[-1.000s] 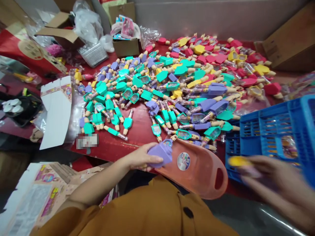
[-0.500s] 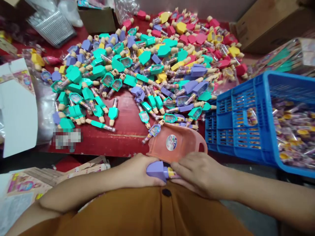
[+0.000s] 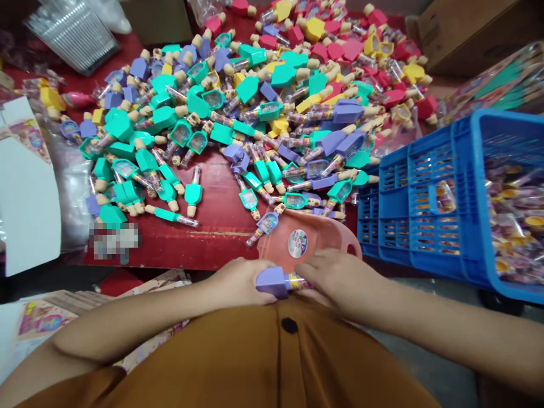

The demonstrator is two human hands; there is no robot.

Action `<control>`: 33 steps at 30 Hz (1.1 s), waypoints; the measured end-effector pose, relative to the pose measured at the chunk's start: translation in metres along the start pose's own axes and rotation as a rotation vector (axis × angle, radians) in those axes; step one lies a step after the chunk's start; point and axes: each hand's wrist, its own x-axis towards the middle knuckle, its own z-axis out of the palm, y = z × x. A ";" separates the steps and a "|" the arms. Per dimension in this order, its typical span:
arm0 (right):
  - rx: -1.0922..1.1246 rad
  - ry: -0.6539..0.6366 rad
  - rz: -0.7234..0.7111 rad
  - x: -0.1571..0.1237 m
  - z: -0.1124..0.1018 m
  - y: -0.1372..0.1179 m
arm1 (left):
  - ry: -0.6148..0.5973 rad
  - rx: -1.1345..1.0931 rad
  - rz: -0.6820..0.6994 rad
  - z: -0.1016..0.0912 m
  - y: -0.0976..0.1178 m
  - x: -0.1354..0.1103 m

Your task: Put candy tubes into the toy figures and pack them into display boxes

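My left hand [image 3: 236,283] is closed round the purple plastic head [image 3: 272,281] of a candy toy, close to my front. A clear tube with yellow and printed contents [image 3: 294,281] runs from that head to the right. My right hand [image 3: 340,277] has its fingers wrapped over the tube's far end, which they hide. Just beyond my hands lies a salmon-pink plastic tray [image 3: 325,235] with a round sticker. Against its left edge rests another purple candy toy [image 3: 267,222].
Teal, purple, yellow and red candy toys [image 3: 248,89] are heaped over the red table [image 3: 212,243]. To the right stands a blue crate [image 3: 393,207] with wrapped tubes inside. Cardboard boxes [image 3: 471,34], a white card box [image 3: 28,192] and printed cards [image 3: 46,320] flank the table.
Both hands, with the candy toy between them, appear slightly higher in the view. The camera view has shifted a little; the grip looks the same.
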 end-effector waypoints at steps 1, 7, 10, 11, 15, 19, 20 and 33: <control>-0.127 0.001 -0.042 0.000 -0.003 0.000 | -0.029 -0.074 -0.017 0.001 -0.001 0.001; -0.152 -0.015 -0.159 0.000 0.021 0.005 | -0.050 -0.175 0.055 0.022 -0.017 0.007; -0.115 -0.055 -0.094 -0.001 0.035 0.003 | -0.051 -0.151 0.101 0.031 -0.024 0.006; -0.106 -0.060 -0.077 -0.001 0.037 0.002 | -0.049 -0.137 0.104 0.032 -0.026 0.006; -0.064 -0.078 -0.115 0.001 0.041 0.001 | -0.092 -0.031 0.132 0.030 -0.026 0.003; 0.168 -0.138 -0.056 0.003 0.048 0.004 | -0.132 0.137 0.109 0.025 -0.019 -0.001; 0.305 -0.151 -0.014 0.005 0.051 0.005 | -0.127 0.182 0.094 0.023 -0.016 -0.001; 0.712 0.740 0.392 0.022 -0.042 0.101 | 0.819 0.455 -0.071 -0.126 -0.069 0.124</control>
